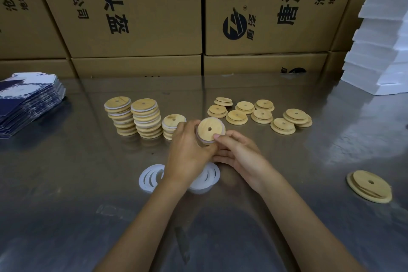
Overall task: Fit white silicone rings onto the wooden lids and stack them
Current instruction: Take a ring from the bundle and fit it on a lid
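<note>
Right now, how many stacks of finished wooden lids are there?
3 stacks of round wooden lids with white rings, side by side left of the hands: a tall one far left, a tall one in the middle, and a short one partly hidden behind the left hand.

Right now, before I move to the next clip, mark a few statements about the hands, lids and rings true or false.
1. Both hands hold one wooden lid above the table. True: left hand and right hand grip it.
2. Three stacks of finished lids stand left of the hands. True.
3. The loose white rings lie beside the blue printed cards. False: they lie near the person, under the hands.
4. The unstacked lids sit inside a cardboard box. False: they lie on the metal table.
</note>
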